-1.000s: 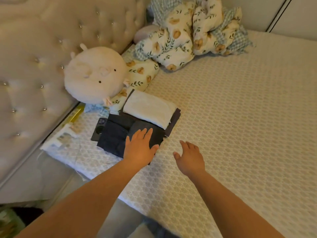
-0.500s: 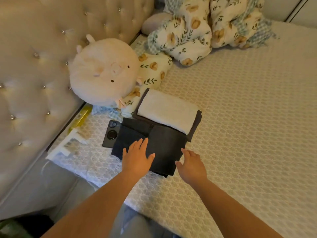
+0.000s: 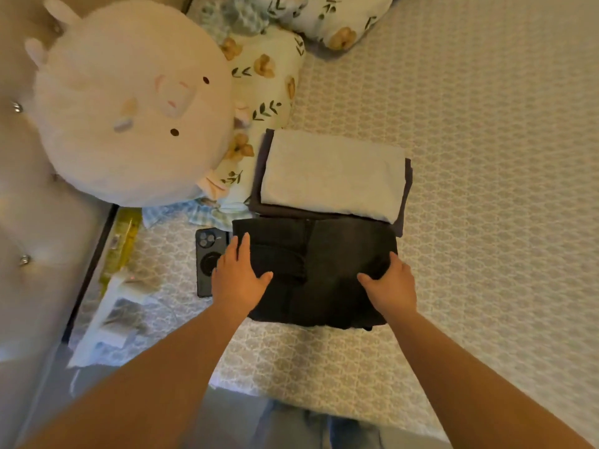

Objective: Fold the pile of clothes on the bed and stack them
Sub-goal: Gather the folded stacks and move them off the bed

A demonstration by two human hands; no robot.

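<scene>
Folded dark garment [image 3: 327,270] lay at the centre of the frame on the bed [image 3: 486,157], its long axis running left to right across the picture and its near edge parallel to the bed's lower edge. It looked black to charcoal, a thick flat rectangle, with a seam or fold line running top to bottom near its middle and a layered flap on its left half. Just above it in the frame, touching its far edge, sat a light folded cloth [image 3: 334,176] on top of a dark brown folded piece [image 3: 261,189], both also lying with their long sides left to right, slightly tilted.

The left hand [image 3: 238,280] rested on the garment's left edge, fingers straight and together, thumb spread onto the cloth; its grip was open and held nothing. The right hand [image 3: 390,286] lay on the right edge, thumb spread inward, its fingers bent over the garment's side; whether they actually pinched the fabric could not be told.

A dark phone [image 3: 207,251] lay face down just left of the garment, partly under the left hand. A round pale plush toy [image 3: 129,105] filled the upper left, against a floral pillow [image 3: 265,85].
</scene>
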